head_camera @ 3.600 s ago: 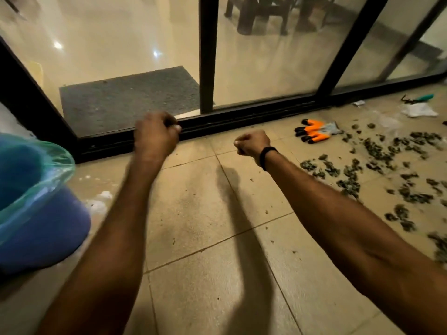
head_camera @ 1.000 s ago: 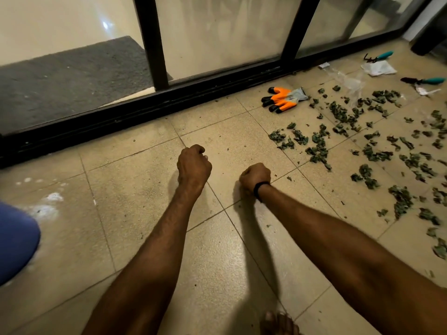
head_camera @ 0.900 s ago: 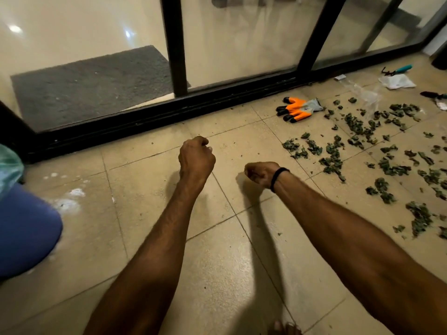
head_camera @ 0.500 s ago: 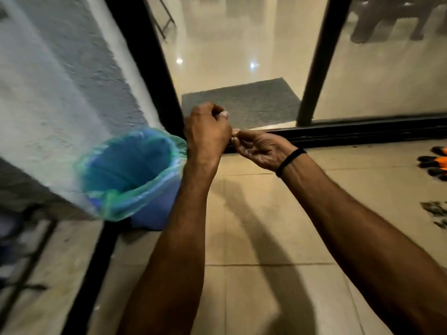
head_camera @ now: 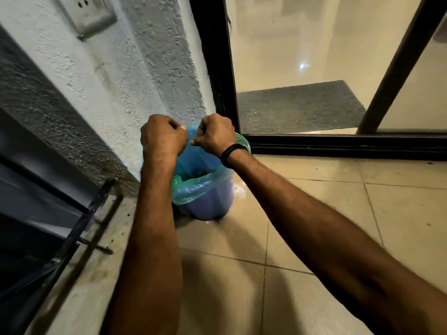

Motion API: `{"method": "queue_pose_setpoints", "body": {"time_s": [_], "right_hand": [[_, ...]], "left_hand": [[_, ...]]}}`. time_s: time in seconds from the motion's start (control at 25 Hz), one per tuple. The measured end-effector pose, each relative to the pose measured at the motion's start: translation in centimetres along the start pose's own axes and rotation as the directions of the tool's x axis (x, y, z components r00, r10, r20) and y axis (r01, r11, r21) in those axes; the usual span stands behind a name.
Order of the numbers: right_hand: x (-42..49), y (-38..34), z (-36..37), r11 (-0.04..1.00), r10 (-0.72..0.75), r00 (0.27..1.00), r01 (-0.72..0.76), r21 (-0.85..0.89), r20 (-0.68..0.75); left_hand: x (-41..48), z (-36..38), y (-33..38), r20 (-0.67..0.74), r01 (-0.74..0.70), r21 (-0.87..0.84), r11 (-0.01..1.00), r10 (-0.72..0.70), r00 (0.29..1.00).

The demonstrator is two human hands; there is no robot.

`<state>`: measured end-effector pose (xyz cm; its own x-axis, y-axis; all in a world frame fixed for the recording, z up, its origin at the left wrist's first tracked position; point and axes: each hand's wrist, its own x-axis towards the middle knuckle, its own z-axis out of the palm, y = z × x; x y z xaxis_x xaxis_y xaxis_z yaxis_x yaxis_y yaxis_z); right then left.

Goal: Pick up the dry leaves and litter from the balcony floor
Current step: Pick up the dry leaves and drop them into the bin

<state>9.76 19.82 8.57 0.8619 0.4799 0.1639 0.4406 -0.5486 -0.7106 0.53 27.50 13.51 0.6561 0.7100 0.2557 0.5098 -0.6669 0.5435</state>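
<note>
A blue bin (head_camera: 209, 201) lined with a green plastic bag (head_camera: 193, 188) stands in the balcony corner, against the wall. A few dark bits show deep inside the bin. My left hand (head_camera: 163, 139) and my right hand (head_camera: 214, 136) hover side by side just above the bin's far rim, both curled into fists with their backs toward me. Their palms are hidden, so I cannot see whether anything lies in them. A black band circles my right wrist. No leaves on the floor are in view.
A rough white wall (head_camera: 116, 76) with a socket plate (head_camera: 88, 13) rises on the left. Black railing bars (head_camera: 72, 228) run along the low ledge at lower left. The black sliding-door frame (head_camera: 338, 143) and glass close the far side, with a grey mat (head_camera: 300, 105) behind them.
My view has swung left from the scattered leaves and orange gloves to the bin. Both fists have travelled from over the tiles to directly above the bin's opening.
</note>
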Motion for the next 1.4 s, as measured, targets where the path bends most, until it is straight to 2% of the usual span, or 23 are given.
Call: {"method": "queue_pose_setpoints", "body": {"time_s": [0.08,0.16,0.28,0.44,0.52,0.56,0.68,0.88,0.96,1.0,1.08,1.16,1.28,1.4], "right_hand": [[-0.1,0.6,-1.2,0.999,0.005,0.999,-0.006,0.044,0.044],[-0.7,1.6,-3.2,0.98,0.04,0.997,-0.051,0.191,0.062],[-1.8,4.3,-6.4,0.875,0.182,0.983,-0.148,0.461,-0.031],[-5.3,12.5,-12.7,0.843,0.402,0.89,-0.268,0.466,-0.216],[-9.3,17.8,-16.2,0.839,0.513,0.794,-0.384,0.385,-0.327],[-12.1,20.6,-18.1,0.818,0.57,0.723,-0.459,0.347,-0.389],[-21.4,28.2,-22.0,0.704,0.696,0.516,-0.625,0.336,-0.499],[-37.4,36.9,-25.0,0.443,0.825,0.206,-0.813,0.378,-0.526],[-42.1,39.0,-25.3,0.355,0.843,0.113,-0.851,0.386,-0.526],[-43.8,39.8,-25.2,0.322,0.849,0.09,-0.869,0.375,-0.521],[-45.9,41.3,-25.0,0.278,0.863,0.076,-0.897,0.344,-0.499],[-46.2,42.2,-24.9,0.276,0.872,0.084,-0.898,0.343,-0.481],[-45.4,43.5,-24.4,0.34,0.867,0.182,-0.896,0.286,-0.463],[-44.1,44.0,-23.1,0.383,0.815,0.254,-0.91,0.157,-0.52]], "left_hand": [[-0.3,0.5,0.9,0.003,-0.025,-0.013,1.0,0.025,1.0],[-0.7,1.3,2.6,0.02,-0.076,-0.052,0.996,0.077,0.997],[-1.7,3.1,6.4,0.015,-0.17,-0.119,0.978,0.173,0.985],[-5.7,8.2,13.4,0.058,-0.304,-0.3,0.904,0.335,0.94],[-8.6,11.5,16.8,0.124,-0.352,-0.36,0.864,0.418,0.9],[-10.6,13.5,18.7,0.181,-0.375,-0.38,0.846,0.466,0.866],[-17.4,18.6,22.6,0.319,-0.412,-0.428,0.804,0.561,0.764],[-29.8,25.3,25.8,0.539,-0.45,-0.453,0.769,0.639,0.549],[-33.4,27.7,26.0,0.609,-0.482,-0.438,0.759,0.645,0.463],[-34.7,28.7,25.8,0.639,-0.506,-0.424,0.751,0.644,0.421],[-36.3,30.6,25.3,0.681,-0.536,-0.417,0.734,0.643,0.35],[-37.1,31.9,24.5,0.709,-0.537,-0.436,0.722,0.643,0.288],[-38.0,32.9,22.8,0.741,-0.499,-0.511,0.7,0.653,0.157],[-39.1,32.7,20.8,0.748,-0.462,-0.601,0.653,0.663,-0.037]]}}
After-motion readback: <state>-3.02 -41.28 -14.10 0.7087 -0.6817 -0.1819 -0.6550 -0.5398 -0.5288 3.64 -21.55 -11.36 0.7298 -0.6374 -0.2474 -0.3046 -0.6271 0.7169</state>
